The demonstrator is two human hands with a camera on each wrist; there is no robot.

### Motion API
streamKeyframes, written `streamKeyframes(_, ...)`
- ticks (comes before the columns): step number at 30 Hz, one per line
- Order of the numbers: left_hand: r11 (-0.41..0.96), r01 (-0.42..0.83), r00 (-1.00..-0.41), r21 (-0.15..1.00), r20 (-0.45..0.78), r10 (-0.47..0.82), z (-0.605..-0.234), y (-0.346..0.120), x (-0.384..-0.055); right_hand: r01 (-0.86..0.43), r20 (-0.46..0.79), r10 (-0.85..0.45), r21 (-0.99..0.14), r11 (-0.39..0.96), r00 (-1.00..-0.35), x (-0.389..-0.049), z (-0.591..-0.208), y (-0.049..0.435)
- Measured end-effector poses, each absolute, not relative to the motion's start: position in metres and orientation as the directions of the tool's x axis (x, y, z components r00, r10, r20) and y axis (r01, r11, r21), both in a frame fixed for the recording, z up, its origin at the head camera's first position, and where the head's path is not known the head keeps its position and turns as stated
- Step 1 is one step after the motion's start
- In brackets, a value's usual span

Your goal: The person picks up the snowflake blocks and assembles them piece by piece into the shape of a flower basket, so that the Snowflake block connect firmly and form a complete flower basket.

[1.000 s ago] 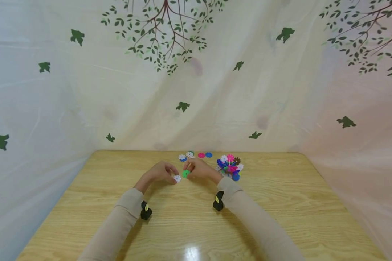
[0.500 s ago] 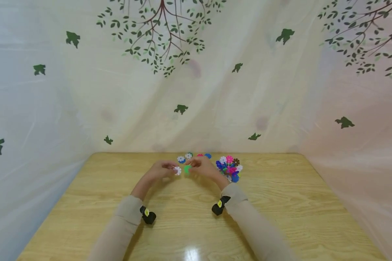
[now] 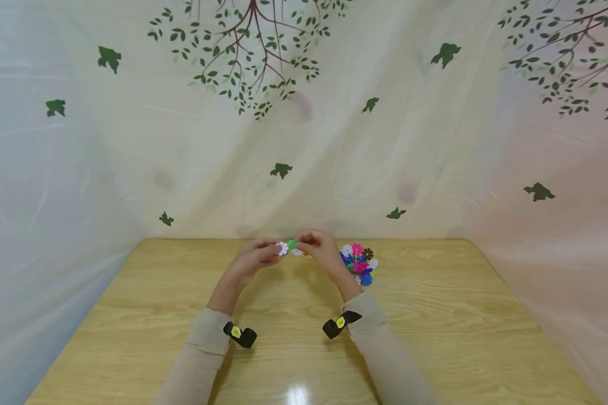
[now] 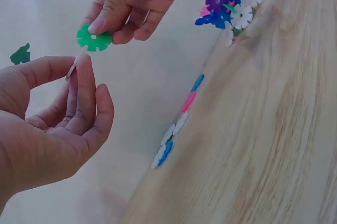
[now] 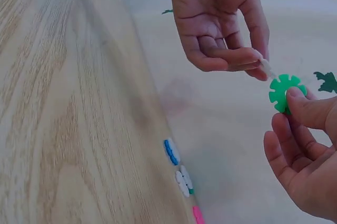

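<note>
My left hand (image 3: 247,263) pinches a white notched snowflake disc (image 3: 282,248) between thumb and fingers. A green disc (image 4: 93,38) of the same kind is pinched by my right hand (image 3: 326,256). Raised above the tabletop near its far edge, the two pieces meet rim to rim. In the left wrist view the white one is seen nearly edge-on, at an angle to the green one, its tip at a notch of the green rim. Fingers cover part of both discs.
Built from many colours, a cluster of joined discs (image 3: 357,264) stands right of my right hand. Along the table's far edge lie loose discs, among them a pink disc (image 4: 188,101), a blue disc (image 4: 198,82) and several white ones. A printed curtain (image 3: 208,185) hangs behind the wooden table (image 3: 436,337).
Both hands have risen and moved toward the far edge of the table. The white and green discs, apart before, now meet at their rims.
</note>
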State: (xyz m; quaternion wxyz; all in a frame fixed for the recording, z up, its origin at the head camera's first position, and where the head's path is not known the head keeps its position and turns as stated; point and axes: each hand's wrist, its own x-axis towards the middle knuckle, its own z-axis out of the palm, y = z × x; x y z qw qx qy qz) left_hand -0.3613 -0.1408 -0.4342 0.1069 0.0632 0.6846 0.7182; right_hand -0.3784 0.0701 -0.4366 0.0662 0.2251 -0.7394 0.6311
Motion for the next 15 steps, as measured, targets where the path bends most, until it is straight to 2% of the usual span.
streamKeyframes(9,-0.12,-0.079,-0.967,0.99,-0.047,0.25,-0.434,-0.132,-0.356,-0.422,0.397,-0.193,-0.9,0.112,-0.897,-0.371,-0.432,0.065)
streamKeyframes(15,-0.177,-0.069,-0.971,0.982,-0.026,0.236,-0.428,-0.125,-0.352,-0.425,0.415,-0.117,-0.901,0.082,-0.902,-0.348,-0.408,0.06)
